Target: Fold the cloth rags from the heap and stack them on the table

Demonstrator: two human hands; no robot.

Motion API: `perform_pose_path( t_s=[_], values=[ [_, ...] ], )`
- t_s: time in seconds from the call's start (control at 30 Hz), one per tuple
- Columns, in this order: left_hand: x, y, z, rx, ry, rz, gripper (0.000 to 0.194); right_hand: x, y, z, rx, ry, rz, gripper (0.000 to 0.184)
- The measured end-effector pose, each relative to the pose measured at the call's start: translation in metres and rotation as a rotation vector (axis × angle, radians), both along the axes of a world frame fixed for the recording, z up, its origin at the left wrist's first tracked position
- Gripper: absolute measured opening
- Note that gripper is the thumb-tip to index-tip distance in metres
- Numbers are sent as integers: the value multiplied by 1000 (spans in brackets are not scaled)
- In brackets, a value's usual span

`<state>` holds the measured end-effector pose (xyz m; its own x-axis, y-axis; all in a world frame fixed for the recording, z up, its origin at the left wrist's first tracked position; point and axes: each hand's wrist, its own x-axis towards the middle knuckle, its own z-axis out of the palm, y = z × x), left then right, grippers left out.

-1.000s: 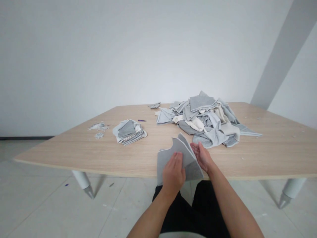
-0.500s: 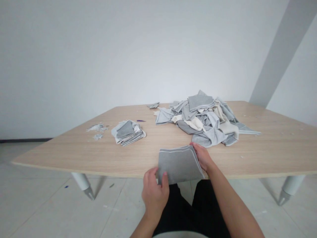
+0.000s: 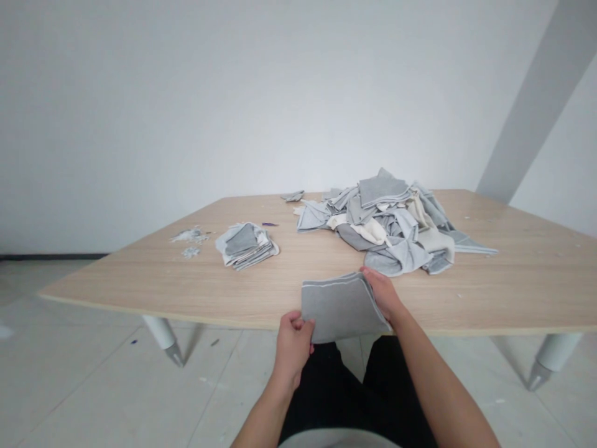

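A grey fabric piece (image 3: 342, 310) with pale edges is held at the table's front edge, its layers lying one on the other. My left hand (image 3: 295, 341) pinches its lower left side, thumb and fingers closed on the cloth. At the right side, my right hand (image 3: 380, 292) grips the upper right edge, with some of its fingers hidden behind the fabric. Beyond my right hand lies a heap of crumpled grey and cream fabric pieces (image 3: 396, 256). A smaller stack of folded grey fabric (image 3: 247, 246) sits to the left.
Everything lies on a light wooden table (image 3: 163, 289) against a white wall. White lint scraps (image 3: 189, 235) lie at the left. A small purple tool (image 3: 269, 224) rests behind the folded stack, and a small grey cloth piece (image 3: 293, 196) near the back edge.
My left hand has turned and closed from a spread thumb-and-finger hold into a pinch on the fabric's left side. The right hand keeps its hold. The view has shifted slightly left.
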<state>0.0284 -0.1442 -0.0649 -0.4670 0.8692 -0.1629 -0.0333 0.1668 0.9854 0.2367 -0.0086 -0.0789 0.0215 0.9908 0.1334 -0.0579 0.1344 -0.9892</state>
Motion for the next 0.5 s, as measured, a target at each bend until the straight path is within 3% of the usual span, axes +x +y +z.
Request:
perform_pose_path(
  t_s=[0.13,0.23,0.3,0.43,0.5],
  values=[
    [-5,0,7,92,-175,47,42,-2,-2,1,62,-126,-23,53],
    [-14,5,9,182,-103,64,42,-4,-7,3,114,-202,-39,58],
    [-18,9,7,187,-31,69,41,-6,-16,4,237,-321,-40,58],
    [-21,13,-4,226,99,93,39,-15,-42,9,577,-751,88,32],
    [-20,13,-10,242,157,117,37,-21,-53,14,608,-905,181,27]
  ],
)
